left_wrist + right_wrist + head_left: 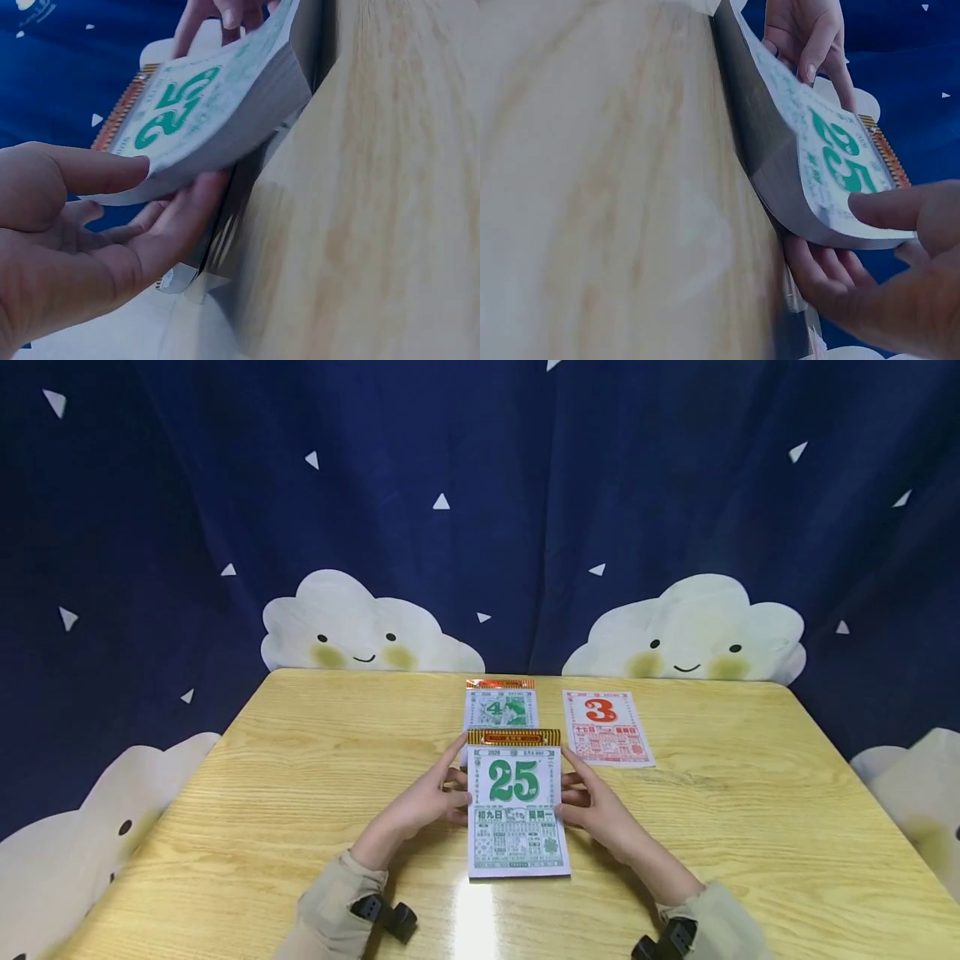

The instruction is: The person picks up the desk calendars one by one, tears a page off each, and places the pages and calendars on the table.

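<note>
A thick tear-off calendar (517, 839) with a green 25 on its top page is gripped at both side edges, near the middle of the table. My left hand (420, 797) holds its left edge, thumb on the face and fingers beneath. On the opposite edge my right hand (600, 810) grips the same way. Both wrist views show the banded top end lifted and the pad bent, with its lower end close to the tabletop. Behind it, a second calendar (501, 713) with a green 4 and a red band is partly covered in the head view.
A single sheet (607, 729) with a red 3 lies at the back, right of the second calendar. The wooden table (315, 735) ends at a dark blue curtain (450, 552) with clouds and white triangles. Dark wrist cameras (384, 917) sit on both sleeves.
</note>
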`<action>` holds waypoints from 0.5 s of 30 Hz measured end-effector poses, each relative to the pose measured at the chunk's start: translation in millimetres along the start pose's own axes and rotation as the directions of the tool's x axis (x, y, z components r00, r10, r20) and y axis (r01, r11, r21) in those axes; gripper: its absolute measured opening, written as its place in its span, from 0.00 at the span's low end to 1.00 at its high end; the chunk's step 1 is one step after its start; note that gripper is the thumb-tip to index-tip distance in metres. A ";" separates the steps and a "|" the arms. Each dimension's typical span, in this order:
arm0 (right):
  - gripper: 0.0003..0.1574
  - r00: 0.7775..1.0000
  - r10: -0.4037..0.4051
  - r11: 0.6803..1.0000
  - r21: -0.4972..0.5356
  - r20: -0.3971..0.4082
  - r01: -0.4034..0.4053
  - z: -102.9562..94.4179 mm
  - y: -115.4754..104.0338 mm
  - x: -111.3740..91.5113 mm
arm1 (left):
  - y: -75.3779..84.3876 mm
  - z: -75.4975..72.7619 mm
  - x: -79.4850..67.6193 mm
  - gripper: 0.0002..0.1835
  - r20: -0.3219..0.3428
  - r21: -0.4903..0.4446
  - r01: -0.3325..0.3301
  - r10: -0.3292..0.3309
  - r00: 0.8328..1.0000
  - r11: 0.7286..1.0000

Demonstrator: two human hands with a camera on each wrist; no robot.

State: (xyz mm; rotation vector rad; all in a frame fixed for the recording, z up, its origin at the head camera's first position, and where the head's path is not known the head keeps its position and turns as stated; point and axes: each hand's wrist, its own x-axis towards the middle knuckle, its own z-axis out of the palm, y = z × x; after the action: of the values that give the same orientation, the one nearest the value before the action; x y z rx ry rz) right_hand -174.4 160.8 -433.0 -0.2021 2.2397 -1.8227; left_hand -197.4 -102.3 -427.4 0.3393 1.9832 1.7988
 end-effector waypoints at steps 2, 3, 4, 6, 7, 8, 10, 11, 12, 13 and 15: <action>0.53 0.999 -0.020 1.000 -0.001 0.028 0.020 1.5 -2.5 2.1 | 0.5 -2.6 0.2 0.48 -0.006 -0.007 -0.020 0.020 1.000 1.000; 0.54 0.999 -0.031 1.000 0.004 0.041 0.031 2.0 -4.2 3.2 | 1.6 -3.8 0.2 0.48 -0.010 -0.011 -0.037 0.037 0.999 0.999; 0.54 0.998 -0.048 0.999 0.017 0.047 0.047 2.3 -6.3 4.4 | 3.1 -5.1 0.4 0.48 -0.017 -0.015 -0.052 0.052 0.998 0.999; 0.54 0.996 -0.084 0.996 0.046 0.039 0.082 2.3 -11.3 7.1 | 7.1 -7.7 1.2 0.48 -0.024 -0.019 -0.089 0.088 0.996 0.996; 0.53 0.994 -0.105 0.993 0.066 0.036 0.103 1.6 -13.5 8.5 | 9.4 -8.8 1.6 0.47 -0.028 -0.024 -0.109 0.108 0.994 0.994; 0.53 0.992 -0.128 0.989 0.083 0.025 0.125 0.6 -15.9 9.6 | 11.9 -9.7 2.2 0.46 -0.033 -0.032 -0.127 0.126 0.992 0.991; 0.52 0.987 -0.160 0.980 0.121 -0.003 0.159 -1.8 -21.0 11.7 | 16.2 -11.4 4.1 0.44 -0.041 -0.059 -0.159 0.157 0.987 0.986; 0.51 0.985 -0.172 0.976 0.134 -0.019 0.173 -2.9 -23.6 12.9 | 18.1 -11.9 5.2 0.42 -0.051 -0.072 -0.171 0.167 0.985 0.983; 0.50 0.982 -0.186 0.971 0.145 -0.034 0.189 -4.1 -26.3 14.0 | 20.0 -12.2 6.3 0.40 -0.069 -0.085 -0.178 0.172 0.983 0.980; 0.50 0.980 -0.193 0.967 0.157 -0.049 0.198 -5.1 -29.2 15.2 | 21.6 -12.4 7.8 0.37 -0.086 -0.106 -0.185 0.177 0.980 0.977; 0.48 0.976 -0.206 0.960 0.176 -0.078 0.216 -6.9 -35.4 17.7 | 24.3 -12.6 10.9 0.33 -0.120 -0.150 -0.194 0.177 0.977 0.969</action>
State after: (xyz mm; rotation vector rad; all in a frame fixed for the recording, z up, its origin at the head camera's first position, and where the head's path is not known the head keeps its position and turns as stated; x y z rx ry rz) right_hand -195.0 155.3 -398.9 -0.3701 2.1409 -2.1595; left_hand -215.6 -105.4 -404.3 0.3973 1.9131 2.1209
